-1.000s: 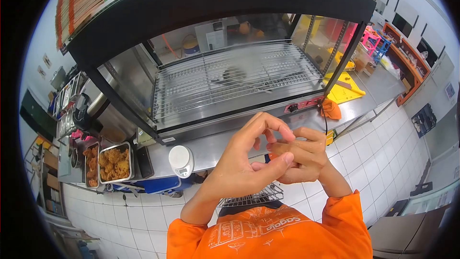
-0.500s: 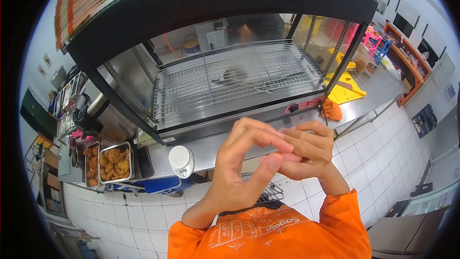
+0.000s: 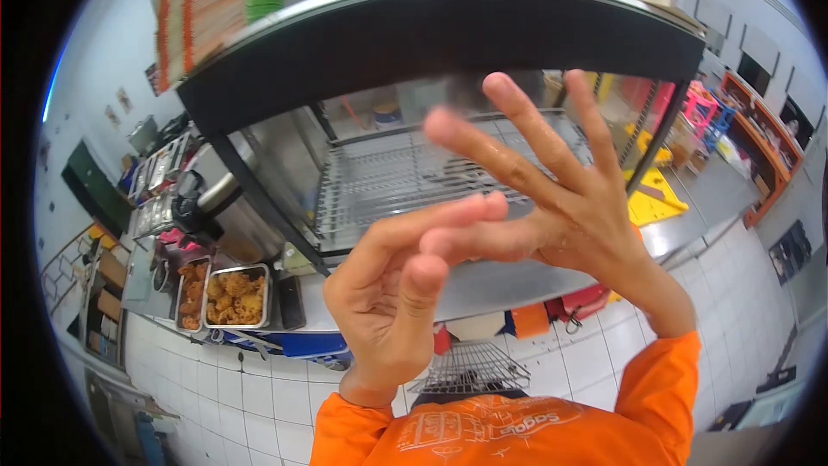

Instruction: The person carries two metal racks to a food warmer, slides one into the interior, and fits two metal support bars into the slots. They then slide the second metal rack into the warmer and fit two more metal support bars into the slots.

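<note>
My left hand (image 3: 379, 302) is half curled in front of the glass-fronted display cabinet (image 3: 440, 39), palm inward, with its thumb apart from the fingers. The thumb of my right hand (image 3: 573, 207) reaches across between the left thumb and fingers, and the hands overlap there. The other right fingers are spread and point up, one fingertip blurred. The right hand's skin looks wet. Neither hand holds an object. Behind the hands, a wire rack (image 3: 371, 173) lies inside the cabinet.
Metal trays of fried food (image 3: 237, 295) and a dark flat object (image 3: 293, 302) lie at left, near a steel urn (image 3: 233, 224). At right are a yellow board (image 3: 651, 203) and orange shelves (image 3: 776, 155). A wire basket (image 3: 470, 368) is below my hands.
My right hand has risen and its fingers have spread; before, both hands' fingertips met. My left hand has shifted left. The view has moved, and the white scale is no longer seen.
</note>
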Motion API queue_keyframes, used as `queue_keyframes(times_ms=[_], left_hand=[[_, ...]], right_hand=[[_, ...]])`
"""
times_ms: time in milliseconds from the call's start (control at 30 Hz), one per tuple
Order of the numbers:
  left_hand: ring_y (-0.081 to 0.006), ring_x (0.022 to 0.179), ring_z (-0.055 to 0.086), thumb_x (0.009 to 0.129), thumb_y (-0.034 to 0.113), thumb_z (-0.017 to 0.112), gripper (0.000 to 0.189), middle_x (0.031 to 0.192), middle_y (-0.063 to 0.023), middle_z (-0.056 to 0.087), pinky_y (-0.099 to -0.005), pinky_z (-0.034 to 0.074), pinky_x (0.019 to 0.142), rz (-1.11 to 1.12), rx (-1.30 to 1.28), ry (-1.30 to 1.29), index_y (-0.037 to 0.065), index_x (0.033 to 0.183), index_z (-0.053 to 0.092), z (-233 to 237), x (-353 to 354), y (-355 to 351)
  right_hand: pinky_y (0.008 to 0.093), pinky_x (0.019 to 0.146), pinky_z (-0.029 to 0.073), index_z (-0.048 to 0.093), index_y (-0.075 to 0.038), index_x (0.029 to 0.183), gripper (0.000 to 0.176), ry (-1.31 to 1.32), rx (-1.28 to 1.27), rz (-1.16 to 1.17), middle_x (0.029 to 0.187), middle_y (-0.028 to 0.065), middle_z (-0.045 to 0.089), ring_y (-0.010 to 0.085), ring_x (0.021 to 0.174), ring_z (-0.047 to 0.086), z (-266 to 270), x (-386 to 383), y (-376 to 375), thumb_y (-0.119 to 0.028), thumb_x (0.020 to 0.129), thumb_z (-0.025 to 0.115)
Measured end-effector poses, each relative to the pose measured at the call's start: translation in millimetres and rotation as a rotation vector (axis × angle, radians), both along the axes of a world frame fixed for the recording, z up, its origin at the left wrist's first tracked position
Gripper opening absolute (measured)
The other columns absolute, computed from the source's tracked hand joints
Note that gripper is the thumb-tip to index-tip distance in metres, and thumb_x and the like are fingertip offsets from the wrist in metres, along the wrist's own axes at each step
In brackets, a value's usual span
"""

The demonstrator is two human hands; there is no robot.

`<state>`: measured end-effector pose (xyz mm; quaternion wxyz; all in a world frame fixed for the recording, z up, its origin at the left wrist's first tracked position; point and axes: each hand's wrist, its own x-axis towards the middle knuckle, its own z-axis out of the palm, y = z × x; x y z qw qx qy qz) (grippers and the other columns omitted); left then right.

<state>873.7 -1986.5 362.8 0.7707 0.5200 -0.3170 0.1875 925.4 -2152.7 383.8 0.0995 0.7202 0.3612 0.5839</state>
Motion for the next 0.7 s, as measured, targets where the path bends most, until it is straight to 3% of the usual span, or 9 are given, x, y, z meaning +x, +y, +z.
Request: queue_keyframes(times_ms=[33,133,167,267,367,500,600,667,700], left_hand=[[-0.0332,0.104,0.061,0.096,0.038,0.046,0.053,0.112,-0.0256,0.059,-0.0424,0.051,0.089,0.058,0.059,-0.017,-0.01,0.117,0.05,2.8,0.2,3.8],[-0.0366,0.11,0.056,0.096,0.044,0.04,0.063,0.118,-0.029,0.054,-0.0447,0.049,0.092,0.008,-0.073,-0.014,-0.013,0.123,0.045,15.0,0.0,11.3],[-0.0392,0.113,0.054,0.097,0.047,0.032,0.071,0.122,-0.0321,0.05,-0.0448,0.049,0.092,0.026,-0.056,-0.01,-0.016,0.128,0.037,16.8,0.0,14.3],[-0.0405,0.114,0.052,0.097,0.045,0.028,0.07,0.124,-0.0333,0.048,-0.0443,0.048,0.093,-0.03,-0.173,-0.077,-0.015,0.131,0.032,23.1,2.7,18.5],[-0.0413,0.118,0.049,0.097,0.04,0.024,0.067,0.127,-0.0346,0.044,-0.0433,0.047,0.095,-0.058,-0.217,-0.158,-0.015,0.134,0.027,24.8,3.2,23.0],[-0.0418,0.12,0.047,0.097,0.039,0.024,0.065,0.129,-0.0345,0.043,-0.0432,0.044,0.098,-0.135,-0.29,-0.236,-0.014,0.135,0.027,25.5,4.7,26.5],[-0.0425,0.123,0.043,0.097,0.041,0.021,0.066,0.132,-0.034,0.04,-0.0452,0.04,0.101,-0.167,-0.271,-0.272,-0.013,0.136,0.027,23.9,4.8,28.8],[-0.0491,0.126,0.033,0.098,0.04,0.016,0.066,0.134,-0.0386,0.032,-0.0511,0.035,0.103,-0.172,-0.199,-0.268,-0.013,0.137,0.022,21.3,4.7,31.7],[-0.0523,0.128,0.028,0.099,0.039,0.014,0.066,0.135,-0.0409,0.028,-0.054,0.032,0.104,-0.175,-0.165,-0.266,-0.014,0.138,0.019,19.7,5.0,32.7]], right_hand=[[0.0559,0.109,0.023,0.023,-0.05,0.133,0.073,-0.052,-0.032,-0.058,0.141,-0.01,0.041,0.0237,0.13,0.039,5.1,3.2,2.5,-0.042,0.074,0.064],[0.0657,0.109,0.014,0.005,-0.053,0.139,0.094,-0.045,-0.033,-0.158,0.147,-0.0146,0.029,0.0237,0.135,0.032,19.5,-0.2,18.7,-0.037,0.068,0.064],[0.0653,0.109,0.014,0.005,-0.052,0.14,0.094,-0.078,-0.015,-0.157,0.147,-0.0149,0.029,0.0234,0.135,0.032,23.7,0.0,23.4,-0.037,0.068,0.064],[0.066,0.109,0.015,0.001,-0.052,0.14,0.097,-0.405,0.015,-0.153,0.147,-0.0192,0.026,0.0204,0.135,0.031,31.0,25.3,30.5,-0.042,0.066,0.063],[0.0667,0.109,0.014,-0.003,-0.054,0.138,0.099,-0.377,0.183,-0.003,0.148,-0.0216,0.021,0.0178,0.135,0.031,30.0,32.0,53.9,-0.044,0.066,0.063],[0.0671,0.109,0.011,-0.011,-0.057,0.135,0.102,-0.421,0.033,-0.266,0.149,-0.0228,0.016,0.0152,0.135,0.03,49.8,6.0,48.4,-0.044,0.066,0.063],[0.0676,0.109,0.009,-0.013,-0.059,0.133,0.102,-0.413,0.145,-0.091,0.15,-0.0225,0.012,0.015,0.136,0.028,47.8,21.9,60.9,-0.042,0.067,0.062],[0.0679,0.109,0.008,-0.012,-0.06,0.133,0.1,-0.365,0.133,-0.08,0.151,-0.0218,0.011,0.0156,0.137,0.026,45.2,26.9,58.7,-0.04,0.068,0.062],[0.0681,0.109,0.008,-0.012,-0.06,0.133,0.099,-0.327,0.051,-0.189,0.151,-0.0215,0.01,0.016,0.138,0.025,48.8,10.9,51.4,-0.038,0.069,0.061]])
